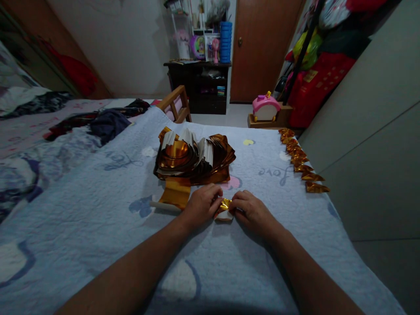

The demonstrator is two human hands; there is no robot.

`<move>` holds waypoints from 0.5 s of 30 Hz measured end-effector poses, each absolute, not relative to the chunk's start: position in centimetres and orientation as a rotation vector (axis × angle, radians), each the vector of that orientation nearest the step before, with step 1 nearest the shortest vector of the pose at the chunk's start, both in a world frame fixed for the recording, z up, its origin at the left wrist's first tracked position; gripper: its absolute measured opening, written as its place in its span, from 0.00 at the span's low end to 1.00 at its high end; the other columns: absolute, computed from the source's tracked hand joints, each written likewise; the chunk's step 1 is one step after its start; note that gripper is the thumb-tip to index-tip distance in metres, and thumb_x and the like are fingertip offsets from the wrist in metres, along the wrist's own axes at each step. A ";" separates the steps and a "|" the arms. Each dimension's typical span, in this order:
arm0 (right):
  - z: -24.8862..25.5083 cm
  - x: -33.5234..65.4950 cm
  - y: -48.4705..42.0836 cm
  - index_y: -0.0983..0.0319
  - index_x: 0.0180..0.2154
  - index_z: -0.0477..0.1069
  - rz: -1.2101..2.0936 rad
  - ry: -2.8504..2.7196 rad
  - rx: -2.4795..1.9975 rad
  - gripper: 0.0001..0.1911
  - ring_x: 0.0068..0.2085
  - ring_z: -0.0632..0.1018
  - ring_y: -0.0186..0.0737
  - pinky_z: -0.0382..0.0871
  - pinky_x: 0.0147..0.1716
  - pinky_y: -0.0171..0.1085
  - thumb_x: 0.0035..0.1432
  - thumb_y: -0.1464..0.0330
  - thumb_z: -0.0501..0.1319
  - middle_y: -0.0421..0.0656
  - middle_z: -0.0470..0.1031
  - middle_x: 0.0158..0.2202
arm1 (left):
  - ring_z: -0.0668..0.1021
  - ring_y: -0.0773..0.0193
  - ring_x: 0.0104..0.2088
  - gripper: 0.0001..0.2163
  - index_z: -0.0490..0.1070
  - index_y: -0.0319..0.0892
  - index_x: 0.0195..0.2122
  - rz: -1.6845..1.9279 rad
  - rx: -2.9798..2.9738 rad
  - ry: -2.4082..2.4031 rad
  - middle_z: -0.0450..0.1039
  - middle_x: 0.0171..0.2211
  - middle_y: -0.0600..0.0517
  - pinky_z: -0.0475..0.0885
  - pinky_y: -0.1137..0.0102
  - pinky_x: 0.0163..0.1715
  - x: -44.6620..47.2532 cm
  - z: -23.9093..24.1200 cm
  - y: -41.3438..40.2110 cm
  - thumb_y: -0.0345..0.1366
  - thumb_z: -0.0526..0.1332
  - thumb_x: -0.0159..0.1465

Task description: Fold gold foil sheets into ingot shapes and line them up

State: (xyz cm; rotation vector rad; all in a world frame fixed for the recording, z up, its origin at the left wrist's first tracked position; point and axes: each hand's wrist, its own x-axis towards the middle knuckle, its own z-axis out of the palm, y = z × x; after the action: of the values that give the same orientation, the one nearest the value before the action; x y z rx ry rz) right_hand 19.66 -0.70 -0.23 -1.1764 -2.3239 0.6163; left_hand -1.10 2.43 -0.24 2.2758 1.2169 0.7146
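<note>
Between my two hands is a small piece of gold foil paper (225,204), partly folded, with its white underside showing toward me. My left hand (205,201) pinches its left end and my right hand (251,209) pinches its right end, both low over the bedspread. Left of my left hand lies a loose, curled gold foil sheet (175,192), one edge turned up white. Just beyond my hands sits a thick, fanned-out stack of gold foil paper (177,153). Along the bed's right edge runs a row of several folded gold foil pieces (297,154).
The blue patterned bedspread (98,210) covers the surface under my hands. Dark crumpled clothing (110,124) lies to the left. Past the far edge stand a wooden chair (177,105), a pink toy case (265,107) and a dark cabinet (198,83). A pale panel (370,153) borders the right side.
</note>
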 end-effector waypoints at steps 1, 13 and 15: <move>-0.3 19.7 -0.7 0.60 0.36 0.76 0.619 -2.321 -1.175 0.12 0.41 0.72 0.42 0.66 0.42 0.39 0.60 0.80 0.58 0.43 0.75 0.37 | 0.73 0.63 0.31 0.03 0.68 0.42 0.33 0.710 2.240 1.224 0.70 0.29 0.53 0.64 0.69 0.32 -1.2 0.0 2.3 0.32 0.59 0.65; -0.8 19.7 -0.4 0.62 0.34 0.73 0.662 -2.262 -1.155 0.12 0.40 0.72 0.41 0.66 0.41 0.38 0.56 0.82 0.56 0.44 0.72 0.36 | 0.73 0.65 0.30 0.07 0.72 0.40 0.29 0.528 2.078 0.923 0.73 0.28 0.53 0.64 0.71 0.33 -2.3 1.7 2.4 0.28 0.55 0.57; -0.8 19.7 -0.4 0.62 0.34 0.72 0.657 -2.257 -1.153 0.12 0.40 0.72 0.41 0.66 0.40 0.38 0.56 0.82 0.56 0.44 0.71 0.36 | 0.73 0.64 0.32 0.08 0.72 0.40 0.31 0.488 2.152 0.870 0.72 0.30 0.53 0.65 0.71 0.35 -2.4 1.8 2.4 0.25 0.55 0.53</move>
State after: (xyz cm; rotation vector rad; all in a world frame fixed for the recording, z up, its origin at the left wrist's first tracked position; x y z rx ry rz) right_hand 19.68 -0.39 -0.79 -1.1530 -2.2572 0.6574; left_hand -2.41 2.44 1.85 2.1519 0.8702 0.4877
